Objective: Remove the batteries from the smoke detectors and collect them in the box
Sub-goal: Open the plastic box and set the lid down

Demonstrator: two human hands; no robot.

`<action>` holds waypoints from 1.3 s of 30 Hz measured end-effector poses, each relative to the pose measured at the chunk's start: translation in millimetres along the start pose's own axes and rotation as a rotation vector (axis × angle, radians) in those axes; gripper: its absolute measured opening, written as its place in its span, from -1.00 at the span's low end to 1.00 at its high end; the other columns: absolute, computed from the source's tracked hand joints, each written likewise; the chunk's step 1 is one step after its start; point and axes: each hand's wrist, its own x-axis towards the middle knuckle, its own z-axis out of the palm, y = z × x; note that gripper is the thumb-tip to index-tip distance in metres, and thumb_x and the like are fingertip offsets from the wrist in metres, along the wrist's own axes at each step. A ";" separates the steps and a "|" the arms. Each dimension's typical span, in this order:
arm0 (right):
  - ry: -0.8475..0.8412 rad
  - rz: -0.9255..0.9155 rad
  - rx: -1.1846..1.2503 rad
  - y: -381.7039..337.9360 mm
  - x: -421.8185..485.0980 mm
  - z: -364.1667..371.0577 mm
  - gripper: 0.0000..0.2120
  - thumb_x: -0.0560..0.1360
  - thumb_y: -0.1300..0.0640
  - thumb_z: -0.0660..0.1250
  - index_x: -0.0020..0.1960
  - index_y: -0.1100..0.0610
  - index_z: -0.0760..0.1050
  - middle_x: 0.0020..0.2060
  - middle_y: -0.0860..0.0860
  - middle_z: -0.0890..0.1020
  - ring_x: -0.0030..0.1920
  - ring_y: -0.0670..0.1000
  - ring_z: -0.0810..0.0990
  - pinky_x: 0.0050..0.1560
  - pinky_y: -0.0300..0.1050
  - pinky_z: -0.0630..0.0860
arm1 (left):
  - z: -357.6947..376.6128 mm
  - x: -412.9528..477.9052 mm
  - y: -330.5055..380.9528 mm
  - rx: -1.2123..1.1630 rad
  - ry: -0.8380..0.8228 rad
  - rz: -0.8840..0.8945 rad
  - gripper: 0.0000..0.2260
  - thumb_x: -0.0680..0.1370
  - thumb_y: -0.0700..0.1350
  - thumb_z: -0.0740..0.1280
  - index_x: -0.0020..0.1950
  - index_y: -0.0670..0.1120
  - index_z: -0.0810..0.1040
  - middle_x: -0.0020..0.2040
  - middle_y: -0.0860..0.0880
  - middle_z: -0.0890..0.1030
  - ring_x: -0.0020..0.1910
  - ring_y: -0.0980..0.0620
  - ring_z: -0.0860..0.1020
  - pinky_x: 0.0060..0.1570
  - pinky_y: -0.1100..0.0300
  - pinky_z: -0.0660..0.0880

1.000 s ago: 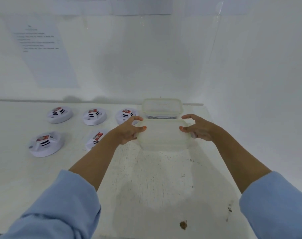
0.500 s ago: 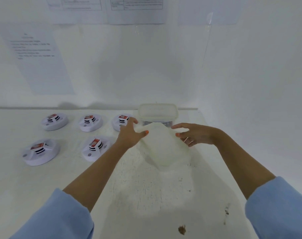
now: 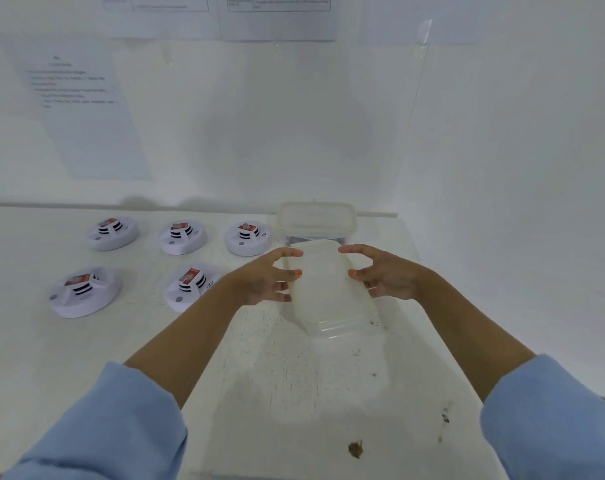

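A white tabletop [image 3: 86, 358] fills the lower part of the view and meets white walls at the far side and on the right. A printed sheet [image 3: 86, 126] is stuck to the far wall on the left, with more sheets along the top edge. Two forearms in light blue sleeves [image 3: 103, 427] reach in from the near corners toward the middle of the tabletop. The box [image 3: 316, 220], a translucent plastic tub, stands at the far edge against the wall, right of centre. Something dark lies in its bottom, too blurred to make out. Just in front of it, a translucent lid [image 3: 328, 292] is held between both hands, above the tabletop and tilted, its near end lower and turned a little to the right. The left hand [image 3: 263, 278] grips the lid's left edge, with the thumb on the upper face and the curled fingers beside and below it. The right hand [image 3: 387, 278] grips the right edge in the same way, thumb on top and fingers curled under. The lid's far end is just beside the front wall of the box, and I cannot tell whether they touch. Five round white smoke detectors [image 3: 183, 237] sit to the left of the hands, three in a far row and two nearer. Each carries a red-labelled battery [image 3: 108, 223] in its centre. The nearest detector on the right is partly hidden by the left wrist. A small brown stain [image 3: 355, 448] marks the near edge of the tabletop.
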 end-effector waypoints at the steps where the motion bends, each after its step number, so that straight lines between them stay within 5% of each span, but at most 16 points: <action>1: -0.022 -0.001 0.038 -0.1 1.6 0.9 -0.61 0.51 0.30 0.26 0.23 -0.08 0.40 -0.01 0.06 0.58 -0.07 0.04 0.57 -0.05 -0.05 0.61 | -0.9 1.2 0.2 -0.009 -0.003 -0.004 -0.74 0.53 -0.29 0.29 0.10 0.04 0.46 0.09 -0.06 0.51 0.05 -0.09 0.50 -0.04 0.04 0.53; 6: -0.090 0.003 0.162 6.4 9.0 -0.8 -0.61 0.52 0.34 0.21 0.21 -0.08 0.38 0.01 0.04 0.55 -0.03 0.05 0.55 -0.02 -0.04 0.58 | -1.3 8.7 0.6 -0.045 -0.016 -0.053 -0.76 0.54 -0.30 0.27 0.07 0.04 0.47 0.08 -0.06 0.50 0.12 -0.13 0.45 0.21 -0.11 0.42; 13: -0.020 -0.035 0.102 -2.6 12.2 -4.1 -0.53 0.49 0.39 0.26 0.25 -0.06 0.37 -0.06 0.15 0.59 -0.08 0.11 0.58 -0.03 -0.01 0.58 | -2.1 11.6 -1.7 -0.070 -0.040 -0.051 -0.77 0.53 -0.30 0.28 0.06 0.01 0.47 0.07 -0.09 0.50 0.10 -0.14 0.44 0.27 -0.15 0.36; 17: 0.000 -0.065 0.025 -2.4 10.0 -1.8 -0.55 0.50 0.37 0.25 0.28 -0.02 0.33 -0.28 0.04 0.62 -0.28 -0.02 0.62 -0.24 -0.11 0.63 | -3.3 10.4 -4.7 -0.093 -0.040 -0.038 -0.76 0.52 -0.30 0.30 0.06 0.03 0.48 0.10 -0.08 0.49 0.12 -0.15 0.42 0.27 -0.17 0.35; 20: 0.059 -0.087 -0.080 -5.3 8.9 -0.3 -0.58 0.49 0.34 0.28 0.25 -0.03 0.35 -0.33 0.01 0.52 -0.41 -0.10 0.57 -0.32 -0.18 0.54 | -1.4 7.6 -5.6 -0.119 -0.043 -0.030 -0.76 0.51 -0.30 0.30 0.05 0.03 0.49 0.11 -0.07 0.49 0.09 -0.13 0.44 0.17 -0.10 0.44; 28: 0.098 -0.133 -0.123 -4.9 11.4 -0.4 -0.58 0.45 0.31 0.35 0.23 -0.03 0.40 -0.30 0.07 0.42 -0.19 0.09 0.45 -0.05 0.04 0.45 | 12.7 -3.1 -1.9 0.098 0.191 0.101 -0.80 0.52 -0.25 0.33 0.08 -0.03 0.44 -0.02 -0.10 0.51 -0.19 -0.01 0.47 -0.21 0.13 0.52; 30: 0.116 -0.141 -0.177 -8.2 10.3 2.6 -0.58 0.46 0.29 0.35 0.22 -0.06 0.39 -0.20 0.13 0.45 -0.13 0.13 0.46 -0.03 0.07 0.46 | 14.2 -8.5 0.2 0.092 0.153 0.054 -0.75 0.52 -0.22 0.33 0.14 0.00 0.40 0.04 -0.09 0.48 -0.16 -0.02 0.49 -0.17 0.08 0.55; 34: 0.229 -0.240 -0.458 -20.4 16.2 12.8 -0.62 0.46 0.25 0.36 0.23 0.04 0.40 -0.09 0.12 0.54 -0.16 0.03 0.50 -0.19 -0.19 0.52 | 11.9 -14.1 6.2 0.254 0.155 -0.070 -0.44 0.51 -0.08 0.36 0.41 0.10 0.16 0.18 -0.09 0.38 -0.15 -0.06 0.50 -0.30 0.08 0.58; 37: 0.471 -0.340 -0.775 -20.8 33.7 22.3 -0.65 0.40 0.09 0.44 0.15 0.00 0.46 0.05 0.01 0.54 0.05 0.00 0.50 0.05 -0.11 0.42 | 1.3 -5.6 12.7 0.607 0.357 -0.033 -0.32 0.48 0.05 0.37 0.48 0.12 0.05 0.45 -0.21 0.14 0.30 -0.22 0.31 0.14 -0.07 0.42; 39: 0.625 -0.307 -0.776 -24.1 31.4 27.7 -0.63 0.39 -0.01 0.43 0.17 -0.06 0.45 0.13 0.00 0.50 0.13 0.00 0.47 0.03 -0.15 0.33 | -4.8 0.5 18.0 0.536 0.395 0.063 -0.38 0.51 0.01 0.35 0.48 0.09 0.11 0.47 -0.18 0.13 0.39 -0.17 0.20 0.27 0.00 0.30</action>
